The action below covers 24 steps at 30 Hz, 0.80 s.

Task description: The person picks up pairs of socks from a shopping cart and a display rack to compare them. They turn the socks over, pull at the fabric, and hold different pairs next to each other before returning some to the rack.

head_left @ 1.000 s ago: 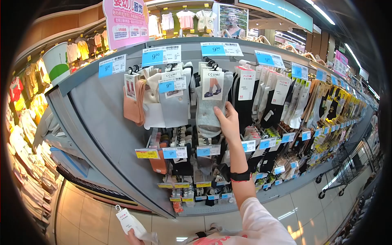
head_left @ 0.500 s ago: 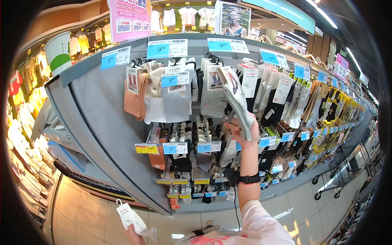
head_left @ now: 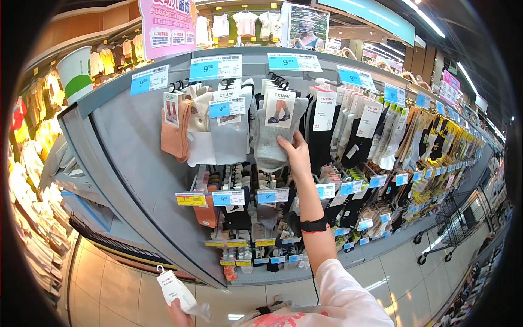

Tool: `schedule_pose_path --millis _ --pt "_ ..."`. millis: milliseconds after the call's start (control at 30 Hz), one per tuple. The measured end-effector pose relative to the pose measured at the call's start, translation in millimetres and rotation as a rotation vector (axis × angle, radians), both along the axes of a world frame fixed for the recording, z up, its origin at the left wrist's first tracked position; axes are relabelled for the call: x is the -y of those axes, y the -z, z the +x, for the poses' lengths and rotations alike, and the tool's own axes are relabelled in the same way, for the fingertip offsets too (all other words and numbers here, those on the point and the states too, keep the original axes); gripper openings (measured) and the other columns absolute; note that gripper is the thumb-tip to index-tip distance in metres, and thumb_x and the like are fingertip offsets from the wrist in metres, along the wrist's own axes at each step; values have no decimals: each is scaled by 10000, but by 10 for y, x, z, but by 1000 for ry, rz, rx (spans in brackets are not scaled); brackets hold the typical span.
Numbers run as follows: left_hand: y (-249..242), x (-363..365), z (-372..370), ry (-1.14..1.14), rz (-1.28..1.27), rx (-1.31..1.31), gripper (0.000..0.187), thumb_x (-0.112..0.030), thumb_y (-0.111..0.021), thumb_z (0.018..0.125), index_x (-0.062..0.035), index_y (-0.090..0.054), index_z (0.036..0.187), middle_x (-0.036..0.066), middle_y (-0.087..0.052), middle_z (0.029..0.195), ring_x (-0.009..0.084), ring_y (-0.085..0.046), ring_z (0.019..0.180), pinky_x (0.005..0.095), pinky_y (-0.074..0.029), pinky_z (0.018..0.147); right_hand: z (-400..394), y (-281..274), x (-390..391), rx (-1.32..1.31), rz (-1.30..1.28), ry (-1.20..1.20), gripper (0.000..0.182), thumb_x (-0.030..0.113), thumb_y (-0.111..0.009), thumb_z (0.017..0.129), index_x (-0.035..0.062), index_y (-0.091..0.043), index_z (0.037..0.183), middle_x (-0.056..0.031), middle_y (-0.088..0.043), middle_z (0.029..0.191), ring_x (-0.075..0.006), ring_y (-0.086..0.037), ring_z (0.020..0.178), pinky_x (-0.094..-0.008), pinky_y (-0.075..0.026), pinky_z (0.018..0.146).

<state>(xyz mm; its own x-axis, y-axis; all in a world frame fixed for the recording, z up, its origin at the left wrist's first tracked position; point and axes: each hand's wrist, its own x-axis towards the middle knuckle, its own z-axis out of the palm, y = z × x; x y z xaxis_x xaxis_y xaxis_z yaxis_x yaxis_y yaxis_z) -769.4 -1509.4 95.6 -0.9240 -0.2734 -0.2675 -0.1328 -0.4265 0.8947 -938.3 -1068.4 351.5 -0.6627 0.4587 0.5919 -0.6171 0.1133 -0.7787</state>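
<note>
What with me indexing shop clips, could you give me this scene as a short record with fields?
setting: sock display in a shop
left hand: holds a white carded pack, low down
right hand: fingers at the edge of hanging gray socks; grip unclear
right wrist: black band
left end of top row: orange socks
price on label above gray socks: 9.90
floor, far right: shopping cart

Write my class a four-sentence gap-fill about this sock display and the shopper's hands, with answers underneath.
1. The right hand touches socks coloured ____.
2. The white card is held low down in the ____ hand.
3. The band on the right wrist is ____.
4. The price tag above the touched socks reads ____.

Missing words: grey; left; black; 9.90.
</note>
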Motion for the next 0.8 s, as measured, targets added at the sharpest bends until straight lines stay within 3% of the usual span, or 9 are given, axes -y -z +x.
schedule_pose_path --millis 33,133,200,300,533,567,633,700,800 --pt "53 14 9 -10 4 -15 419 -214 -444 799 24 -404 1141 126 -496 1066 247 -482 987 357 -388 841 74 -20 12 2 2 -5 467 184 -613 729 -55 -434 1088 -120 -532 999 -163 -510 914 -286 -376 820" --pt "171 63 29 -27 23 -52 418 -209 -450 798 25 -404 1142 126 -497 1066 247 -486 979 354 -391 837 301 -3 -115 -5 -526 -582 292 180 -514 774 -18 -512 988 -100 -540 993 -184 -546 866 -305 -449 734" --pt "146 35 99 -34 38 -67 417 -206 -453 798 25 -404 1142 126 -497 1066 247 -489 976 352 -393 835 449 -182 89 -147 -379 -408 307 181 -516 775 -28 -496 997 -90 -528 928 -157 -532 749 -288 -459 681" --pt "-28 -31 180 -113 58 -148 464 -97 -429 729 28 -349 1169 127 -482 1061 221 -497 950 332 -406 808 326 7 -338 -394 -886 -820 353 166 -544 764 -64 -447 1013 -57 -430 749 -107 -380 567 -191 -399 457" --pt "-133 -45 220 -129 73 -147 441 -84 -425 708 41 -382 1129 122 -512 1011 218 -526 902 322 -420 785 455 -148 -169 -218 -791 -1257 328 160 -552 766 -31 -461 1017 -98 -507 840 -130 -477 633 -204 -446 505" --pt "-123 -36 213 -121 79 -145 435 -84 -426 708 41 -386 1124 122 -512 1010 218 -528 900 323 -420 785 329 7 -249 -314 -532 -686 357 193 -558 764 -8 -469 1045 -116 -542 918 -154 -538 730 -272 -482 588" --pt "-143 -42 213 -116 86 -146 433 -81 -431 713 41 -386 1125 124 -510 1017 215 -525 906 319 -419 787 433 32 -272 -31 -468 -367 378 223 -545 772 -8 -473 1062 -112 -556 942 -172 -557 799 -314 -473 668" --pt "-36 10 195 -103 92 -151 430 -79 -436 717 41 -386 1127 126 -507 1024 212 -522 913 316 -418 790 438 -32 -184 33 -179 -287 309 166 -464 818 -18 -480 1065 -86 -551 996 -154 -535 877 -266 -399 799" --pt "280 117 107 1 83 -104 409 -192 -458 798 29 -407 1138 125 -503 1056 244 -492 969 351 -398 826 394 -44 -133 39 -1 -113 322 158 -460 838 -47 -469 1087 -65 -544 992 -115 -477 934 -233 -341 833"
